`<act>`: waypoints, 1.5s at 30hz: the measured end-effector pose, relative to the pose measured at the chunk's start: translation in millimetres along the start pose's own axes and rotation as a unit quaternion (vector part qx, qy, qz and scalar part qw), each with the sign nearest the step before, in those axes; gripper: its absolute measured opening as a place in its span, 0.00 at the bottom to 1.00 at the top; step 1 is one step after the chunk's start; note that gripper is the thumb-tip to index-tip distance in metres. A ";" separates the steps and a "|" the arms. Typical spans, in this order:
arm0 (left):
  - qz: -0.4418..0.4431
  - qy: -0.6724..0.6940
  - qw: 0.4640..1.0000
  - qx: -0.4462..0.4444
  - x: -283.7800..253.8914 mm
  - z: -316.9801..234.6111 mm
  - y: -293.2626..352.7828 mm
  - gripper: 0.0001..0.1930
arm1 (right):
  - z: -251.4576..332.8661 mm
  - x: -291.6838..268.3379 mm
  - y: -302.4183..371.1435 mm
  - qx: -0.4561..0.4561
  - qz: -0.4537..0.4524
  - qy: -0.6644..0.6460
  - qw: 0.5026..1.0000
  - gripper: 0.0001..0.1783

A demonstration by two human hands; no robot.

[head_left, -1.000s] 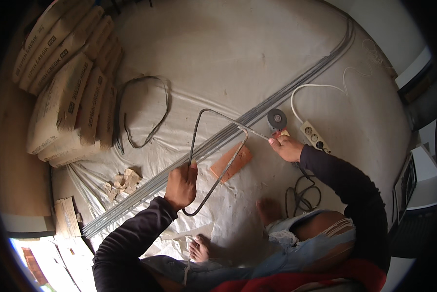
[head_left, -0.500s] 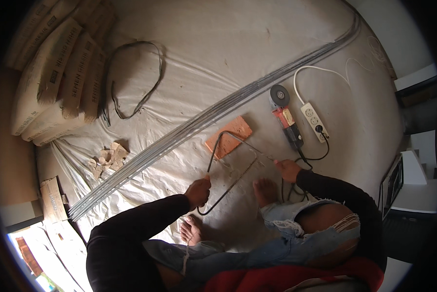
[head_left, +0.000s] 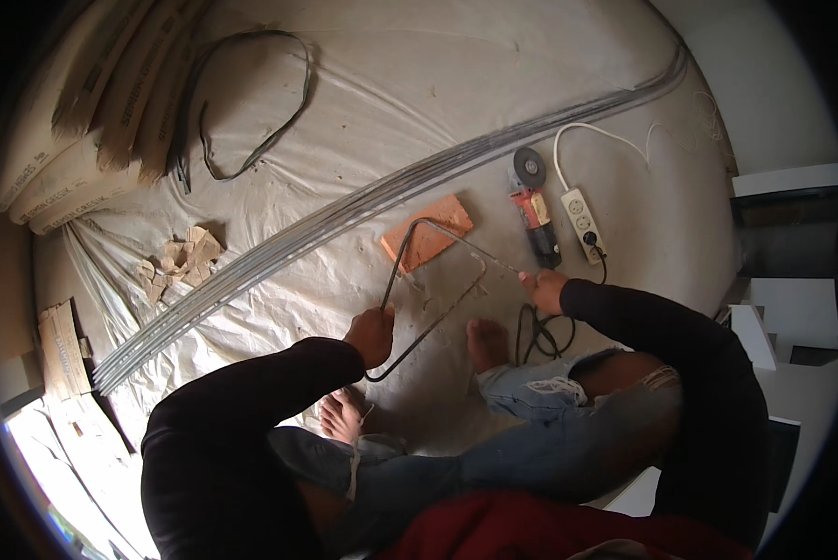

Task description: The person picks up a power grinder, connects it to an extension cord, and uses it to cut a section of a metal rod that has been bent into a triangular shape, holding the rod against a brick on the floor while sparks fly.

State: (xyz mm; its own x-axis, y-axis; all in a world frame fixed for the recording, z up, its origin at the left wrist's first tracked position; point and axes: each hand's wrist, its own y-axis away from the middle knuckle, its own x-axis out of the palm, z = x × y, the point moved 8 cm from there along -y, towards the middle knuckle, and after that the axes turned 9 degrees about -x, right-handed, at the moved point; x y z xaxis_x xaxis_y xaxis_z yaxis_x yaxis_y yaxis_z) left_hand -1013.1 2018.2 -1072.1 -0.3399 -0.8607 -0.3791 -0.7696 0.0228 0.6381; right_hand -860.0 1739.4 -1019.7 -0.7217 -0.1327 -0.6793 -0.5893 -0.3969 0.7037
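Observation:
A dark, thin steel rod [head_left: 425, 333], bent into an open, roughly four-sided frame, is in both my hands. My left hand [head_left: 370, 336] is closed round its left side, near the lower corner. The fingers of my right hand [head_left: 543, 289] pinch the end of the upper right side. The rod's top bend lies over an orange brick [head_left: 449, 217] on the floor; whether it touches the brick I cannot tell. The lower side runs up to a free end with a small hook, just left of my right hand.
Beyond the brick, a bundle of long steel rods [head_left: 344, 211] crosses the sheeted floor. An angle grinder [head_left: 535, 217] and a white power strip [head_left: 582, 224] lie at right, with a black cable [head_left: 542, 338] near my foot. Stacked paper sacks [head_left: 88, 140], torn cardboard [head_left: 190, 257] and a dark strap [head_left: 302, 103] are at left.
The view has shifted, so everything sits higher and slightly further left. Both hands keep their hold on the bent rod, which has hardly moved against the brick.

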 end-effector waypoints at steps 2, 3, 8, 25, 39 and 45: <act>-0.007 0.009 1.000 -0.017 0.3 13.2 -6.6 0.26 | 4.9 9.3 1.7 0.011 0.014 0.002 1.000 0.44; -0.014 -0.015 1.000 0.018 -3.0 6.4 -3.6 0.26 | 6.3 15.7 3.1 0.018 0.022 -0.002 1.000 0.44; 0.008 -0.008 1.000 -0.016 -6.6 14.4 -2.8 0.26 | 2.9 29.4 -3.7 0.056 0.057 -0.056 0.995 0.43; 0.022 -0.049 0.999 0.005 -15.2 8.6 6.8 0.47 | 2.4 53.4 4.4 0.013 -0.028 -0.079 0.996 0.45; -0.025 -0.131 0.991 -0.011 -37.2 16.7 -2.0 0.36 | 70.8 -110.0 -0.1 0.143 0.238 0.174 0.945 0.36; -0.092 -0.075 0.992 0.039 -56.7 23.2 -9.3 0.33 | 119.9 -178.8 9.1 -0.104 -0.100 0.318 0.937 0.21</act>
State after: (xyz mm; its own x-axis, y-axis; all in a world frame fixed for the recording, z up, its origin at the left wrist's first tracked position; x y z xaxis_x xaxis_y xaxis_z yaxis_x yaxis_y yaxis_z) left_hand -999.2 2078.5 -1072.0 -0.2614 -0.7687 -0.5837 -0.8635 -0.0840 0.4973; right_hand -779.8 1868.4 -866.9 -0.2037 -0.5242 -0.8269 -0.5586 -0.6314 0.5379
